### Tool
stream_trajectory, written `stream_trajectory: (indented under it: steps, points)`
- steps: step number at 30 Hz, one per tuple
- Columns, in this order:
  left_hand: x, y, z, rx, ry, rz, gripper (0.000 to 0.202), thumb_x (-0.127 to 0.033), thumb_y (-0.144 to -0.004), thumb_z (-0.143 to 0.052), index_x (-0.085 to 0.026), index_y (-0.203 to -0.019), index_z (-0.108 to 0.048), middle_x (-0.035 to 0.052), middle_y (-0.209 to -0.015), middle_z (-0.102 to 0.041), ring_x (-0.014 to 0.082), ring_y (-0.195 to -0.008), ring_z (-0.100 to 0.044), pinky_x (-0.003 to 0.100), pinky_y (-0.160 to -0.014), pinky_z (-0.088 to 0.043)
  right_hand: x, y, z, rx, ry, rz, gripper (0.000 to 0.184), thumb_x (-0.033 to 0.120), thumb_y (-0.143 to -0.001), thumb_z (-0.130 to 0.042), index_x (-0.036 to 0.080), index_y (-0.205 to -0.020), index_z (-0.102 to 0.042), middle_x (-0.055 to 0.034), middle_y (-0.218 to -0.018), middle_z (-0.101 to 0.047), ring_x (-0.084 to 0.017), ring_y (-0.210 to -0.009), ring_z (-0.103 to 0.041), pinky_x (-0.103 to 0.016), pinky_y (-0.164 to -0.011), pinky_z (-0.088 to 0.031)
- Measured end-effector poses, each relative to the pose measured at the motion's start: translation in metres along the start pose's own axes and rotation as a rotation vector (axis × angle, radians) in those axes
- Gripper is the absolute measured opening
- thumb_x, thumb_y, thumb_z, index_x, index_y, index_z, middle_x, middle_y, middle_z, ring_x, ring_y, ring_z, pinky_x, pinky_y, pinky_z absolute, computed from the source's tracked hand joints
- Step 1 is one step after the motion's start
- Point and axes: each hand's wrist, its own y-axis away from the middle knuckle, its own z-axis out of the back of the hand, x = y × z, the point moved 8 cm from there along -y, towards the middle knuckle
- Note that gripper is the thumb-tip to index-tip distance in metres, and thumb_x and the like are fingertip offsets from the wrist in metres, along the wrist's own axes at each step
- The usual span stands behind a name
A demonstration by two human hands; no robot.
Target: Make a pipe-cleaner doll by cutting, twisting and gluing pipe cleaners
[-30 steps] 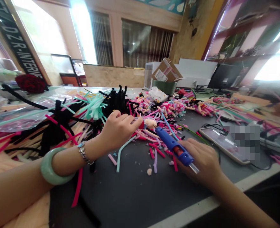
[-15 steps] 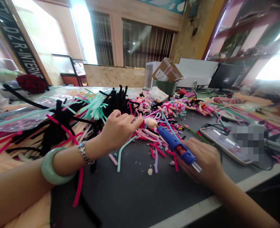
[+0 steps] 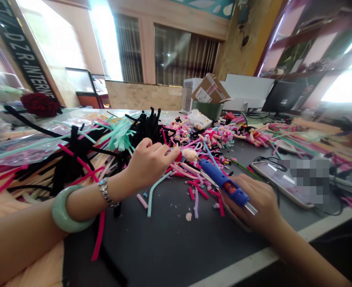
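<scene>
My left hand (image 3: 148, 161) is closed in a pinch on a small craft piece with a peach pompom head (image 3: 189, 154) and a red part, held just above the dark table (image 3: 170, 239). A jade bangle (image 3: 62, 213) and a metal bracelet sit on that wrist. My right hand (image 3: 253, 201) grips a blue hot glue gun (image 3: 222, 182). Its nozzle points toward the pompom but stands a little short of it.
Piles of pipe cleaners in black, pink, mint and cream (image 3: 83, 151) cover the table's left and back. Cut pink scraps (image 3: 199, 191) litter the middle. A phone with a cable (image 3: 279, 180) lies at right. A cardboard box (image 3: 209, 89) and monitor (image 3: 282, 97) stand behind.
My right hand has drawn the glue gun slightly back to the right, away from the pompom. My left hand has stayed in place.
</scene>
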Motion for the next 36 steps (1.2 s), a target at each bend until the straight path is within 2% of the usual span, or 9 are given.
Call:
stream_trajectory:
  steps: [6,13,18,25,36]
  points:
    - [-0.0013,0.0001,0.0025,-0.017,-0.003,-0.006,0.037,-0.014,-0.087,-0.036,-0.032,-0.109,-0.06,0.0023,-0.081,-0.069,0.0247,-0.07,-0.059,0.042,-0.061,-0.037,-0.0071,0.0041,-0.0043,0.027,-0.077,-0.01,0.021,0.029,-0.078,-0.057,0.015,-0.094,-0.058,-0.0055,-0.07,-0.059,-0.017,-0.058,-0.053,-0.027,-0.054,-0.04]
    - [-0.0042,-0.0005,0.0064,-0.095,-0.077,-0.056,0.025,-0.016,-0.089,-0.044,-0.023,-0.108,-0.058,0.0011,-0.075,-0.067,0.019,-0.066,-0.058,0.036,-0.06,-0.032,-0.0086,0.006,-0.0046,0.047,-0.135,0.005,0.021,0.027,-0.078,-0.058,0.015,-0.095,-0.057,-0.0065,-0.073,-0.058,-0.018,-0.06,-0.052,-0.028,-0.054,-0.04]
    - [-0.0055,-0.0007,0.0077,-0.12,-0.072,-0.068,0.027,-0.014,-0.089,-0.044,-0.023,-0.111,-0.057,0.001,-0.075,-0.067,0.0172,-0.067,-0.057,0.035,-0.062,-0.03,-0.0067,0.0054,-0.0051,0.061,-0.121,0.017,0.018,0.026,-0.078,-0.058,0.015,-0.093,-0.057,-0.0058,-0.071,-0.058,-0.018,-0.059,-0.052,-0.028,-0.054,-0.04]
    - [-0.007,-0.0009,0.0062,-0.028,-0.034,-0.074,0.035,-0.012,-0.091,-0.034,-0.025,-0.114,-0.057,0.0025,-0.079,-0.067,0.0223,-0.069,-0.056,0.039,-0.064,-0.032,-0.0041,0.005,-0.0051,0.069,-0.101,0.034,0.02,0.027,-0.078,-0.059,0.015,-0.093,-0.057,-0.0066,-0.07,-0.061,-0.02,-0.061,-0.057,-0.029,-0.054,-0.04]
    - [-0.0054,-0.0002,0.0079,-0.077,-0.047,-0.072,0.027,-0.014,-0.091,-0.041,-0.022,-0.113,-0.056,0.0022,-0.08,-0.068,0.0177,-0.07,-0.055,0.036,-0.065,-0.029,-0.009,0.0065,-0.0083,0.116,-0.162,-0.004,0.018,0.027,-0.078,-0.059,0.017,-0.092,-0.055,-0.0063,-0.074,-0.059,-0.02,-0.063,-0.055,-0.03,-0.056,-0.04]
